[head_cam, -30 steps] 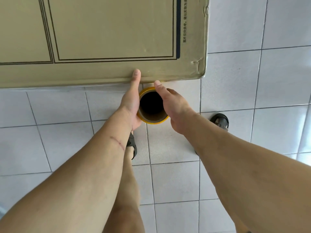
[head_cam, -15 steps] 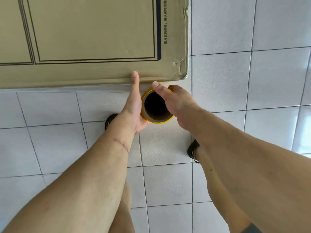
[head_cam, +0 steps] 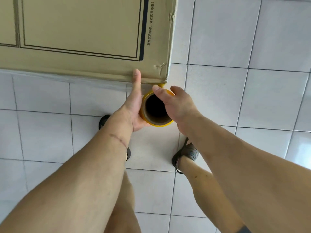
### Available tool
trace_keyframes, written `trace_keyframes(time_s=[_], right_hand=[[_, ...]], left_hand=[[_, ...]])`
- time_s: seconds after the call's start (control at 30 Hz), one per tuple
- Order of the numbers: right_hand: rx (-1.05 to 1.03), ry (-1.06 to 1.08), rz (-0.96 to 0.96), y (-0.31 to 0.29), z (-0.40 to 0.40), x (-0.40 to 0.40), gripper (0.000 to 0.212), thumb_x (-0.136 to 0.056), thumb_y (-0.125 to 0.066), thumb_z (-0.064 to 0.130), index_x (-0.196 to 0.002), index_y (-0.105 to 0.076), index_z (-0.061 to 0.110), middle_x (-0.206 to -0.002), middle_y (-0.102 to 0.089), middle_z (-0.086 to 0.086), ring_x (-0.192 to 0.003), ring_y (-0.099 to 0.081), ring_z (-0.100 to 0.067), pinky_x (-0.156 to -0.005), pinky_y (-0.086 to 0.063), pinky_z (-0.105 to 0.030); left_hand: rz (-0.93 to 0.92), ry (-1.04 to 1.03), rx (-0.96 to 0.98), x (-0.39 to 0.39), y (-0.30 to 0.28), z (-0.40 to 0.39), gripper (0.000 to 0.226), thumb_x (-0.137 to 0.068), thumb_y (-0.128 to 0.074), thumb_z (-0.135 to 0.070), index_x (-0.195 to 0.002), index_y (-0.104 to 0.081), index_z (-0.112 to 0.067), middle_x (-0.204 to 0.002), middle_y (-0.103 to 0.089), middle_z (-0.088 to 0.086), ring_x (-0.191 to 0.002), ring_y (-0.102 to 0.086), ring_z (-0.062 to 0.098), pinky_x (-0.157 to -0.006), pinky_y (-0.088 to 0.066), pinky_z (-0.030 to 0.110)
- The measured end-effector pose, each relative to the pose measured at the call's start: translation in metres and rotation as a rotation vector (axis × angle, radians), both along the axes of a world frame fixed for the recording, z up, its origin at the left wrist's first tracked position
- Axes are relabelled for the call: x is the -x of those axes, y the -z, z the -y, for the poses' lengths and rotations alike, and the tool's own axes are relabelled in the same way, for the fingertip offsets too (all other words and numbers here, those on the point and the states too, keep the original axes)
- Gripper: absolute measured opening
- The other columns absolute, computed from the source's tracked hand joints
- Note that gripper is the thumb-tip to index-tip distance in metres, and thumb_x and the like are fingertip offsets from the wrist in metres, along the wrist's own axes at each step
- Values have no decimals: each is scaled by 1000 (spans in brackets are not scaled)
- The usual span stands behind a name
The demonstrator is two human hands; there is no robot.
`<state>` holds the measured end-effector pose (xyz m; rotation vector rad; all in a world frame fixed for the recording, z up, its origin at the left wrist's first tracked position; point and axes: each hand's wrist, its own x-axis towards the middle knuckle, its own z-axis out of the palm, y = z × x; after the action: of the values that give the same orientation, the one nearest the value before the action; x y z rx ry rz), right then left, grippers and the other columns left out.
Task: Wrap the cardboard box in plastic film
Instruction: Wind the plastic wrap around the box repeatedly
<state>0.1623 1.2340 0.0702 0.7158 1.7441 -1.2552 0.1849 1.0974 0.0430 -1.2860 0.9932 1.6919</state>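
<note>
Two hands on the film roll (head_cam: 157, 109): left hand (head_cam: 134, 105) and right hand (head_cam: 176, 105) both grasping it, beside the cardboard box (head_cam: 84, 31) corner at twelve o'clock. Risk: I'm guessing film snags, tears on that crumpled corner.

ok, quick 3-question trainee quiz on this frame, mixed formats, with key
1. True or false: both hands hold the film roll.
2. The roll sits nearest which part of the cardboard box? A) the middle of its top face B) its lower right corner C) its left end
3. Fill in: the left hand has its thumb stretched toward the box's lower ____.

Key: 1 true, the right hand grips from the other side; 2 B; 3 edge.
</note>
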Motion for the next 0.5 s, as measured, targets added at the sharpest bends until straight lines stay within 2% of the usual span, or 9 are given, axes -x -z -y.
trace_keyframes(time_s=[0.07, 0.13, 0.2, 0.27, 0.33, 0.4, 0.5], right_hand=[[4, -22, 9, 1, -9, 4, 81, -84, -65, 62, -149, -38, 24, -126, -48, 6, -110, -49, -17, -87, -40, -29], [22, -4, 43, 2, -12, 6, 81, -83, -58, 70, -149, -40, 28, -139, -50, 7, -120, -49, -18, -88, -37, -31], [22, 5, 70, 2, -15, 8, 74, -85, -51, 73, -145, -46, 31, -142, -51, 6, -127, -48, -19, -90, -37, -32], [-23, -26, 46, 0, -20, 10, 68, -85, -51, 72, -135, -55, 25, -132, -56, 6, -120, -52, -19, -89, -42, -32], [-64, -99, -13, -2, -29, 17, 64, -84, -55, 71, -126, -54, 23, -127, -54, 4, -116, -51, -19, -85, -43, -32], [-67, -137, -43, -2, -37, 25, 75, -85, -61, 66, -145, -43, 25, -143, -47, 3, -123, -48, -18, -90, -39, -30], [-25, -83, -8, -1, -40, 32, 87, -78, -69, 66, -150, -39, 28, -148, -45, 3, -119, -47, -15, -92, -36, -30]], left_hand=[[2, 12, 71, 0, -3, -10, 120, -69, -45, -108, -141, -71, -17, -130, -80, 17, -124, -75, 40, -116, -52, 63], [-23, 12, 230, 3, -4, -17, 102, -77, -51, -102, -133, -74, -19, -119, -84, 11, -117, -79, 33, -114, -56, 56], [-45, -11, 261, 8, -10, -27, 92, -87, -49, -95, -129, -76, -17, -114, -85, 11, -112, -80, 32, -109, -59, 52], [-41, -61, 192, 8, -15, -37, 100, -89, -40, -96, -134, -74, -14, -116, -84, 16, -112, -80, 35, -106, -61, 52], [-21, -92, 122, 6, -16, -48, 110, -86, -31, -101, -135, -72, -12, -118, -83, 19, -114, -79, 38, -108, -59, 57], [11, -121, 102, 4, -18, -56, 118, -78, -29, -107, -140, -69, -16, -126, -81, 18, -121, -76, 40, -112, -54, 64], [11, -125, 227, 7, -12, -59, 145, -49, -34, -117, -161, -51, -27, -153, -67, 9, -144, -60, 37, -123, -39, 69]])
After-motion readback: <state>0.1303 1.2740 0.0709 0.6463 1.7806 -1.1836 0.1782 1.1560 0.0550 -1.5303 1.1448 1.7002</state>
